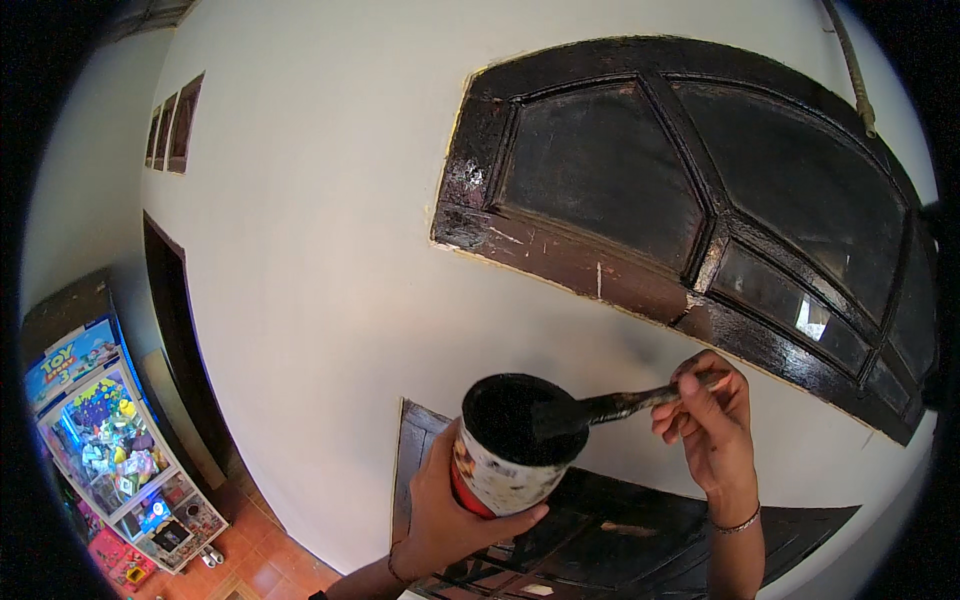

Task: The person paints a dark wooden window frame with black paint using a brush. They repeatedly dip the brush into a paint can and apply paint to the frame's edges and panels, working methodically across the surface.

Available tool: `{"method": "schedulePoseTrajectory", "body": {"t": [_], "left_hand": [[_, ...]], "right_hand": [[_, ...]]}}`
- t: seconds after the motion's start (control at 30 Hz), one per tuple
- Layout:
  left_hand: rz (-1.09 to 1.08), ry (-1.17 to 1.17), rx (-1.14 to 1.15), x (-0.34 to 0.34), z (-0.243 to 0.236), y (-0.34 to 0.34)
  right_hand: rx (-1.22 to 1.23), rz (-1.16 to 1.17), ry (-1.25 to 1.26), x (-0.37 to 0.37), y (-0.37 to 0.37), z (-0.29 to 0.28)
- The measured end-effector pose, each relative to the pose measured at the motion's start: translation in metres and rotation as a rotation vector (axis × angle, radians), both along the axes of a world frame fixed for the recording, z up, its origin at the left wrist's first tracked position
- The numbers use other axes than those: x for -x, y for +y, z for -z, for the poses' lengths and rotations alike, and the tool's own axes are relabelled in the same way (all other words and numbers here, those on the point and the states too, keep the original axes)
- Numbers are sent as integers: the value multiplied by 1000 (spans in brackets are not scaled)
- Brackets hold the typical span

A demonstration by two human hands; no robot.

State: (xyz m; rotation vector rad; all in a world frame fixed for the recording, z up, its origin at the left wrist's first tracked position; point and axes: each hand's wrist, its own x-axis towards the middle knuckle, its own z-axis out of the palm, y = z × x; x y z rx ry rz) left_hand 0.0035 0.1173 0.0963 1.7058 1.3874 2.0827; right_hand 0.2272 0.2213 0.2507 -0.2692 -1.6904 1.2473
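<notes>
Left hand (450,505) wrapped round a paint can (508,478), tilted, dark inside, in front of the white wall (320,260). Right hand (712,425) pinches the handle of a paintbrush (640,403), bristles in the can mouth.

Around: arched window frame (560,262) up right, patchy glossy black over brown, pale scuffs on the lower rail. Grey pipe (850,70) hangs across its top right edge. Can and left hand block part of the dark wooden door (690,520) below. Far left: doorway (190,345), tiled floor (265,535), claw machine (105,445) full of toys.

Writing: claw machine's blue header sign (70,355) has big legible lettering. Can print, white with red low down, is smeared; can't read it.
</notes>
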Motion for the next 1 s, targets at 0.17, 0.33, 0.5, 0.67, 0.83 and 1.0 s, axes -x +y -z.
{"method": "schedulePoseTrajectory", "body": {"t": [0.17,0.33,0.5,0.67,0.83,1.0], "left_hand": [[122,-72,-91,13,-26,4],[253,-218,-128,27,-59,15],[242,-217,-228,40,-85,20],[275,-311,-191,54,-92,18],[206,-291,-167,63,-72,12],[148,-273,-118,66,-47,9]], "right_hand": [[118,69,207,20,-5,-18],[53,29,229,39,-11,-45],[-16,67,260,63,0,-67],[-288,152,195,83,20,-81],[-607,158,119,96,37,-98],[-739,149,25,107,46,-111]]}}
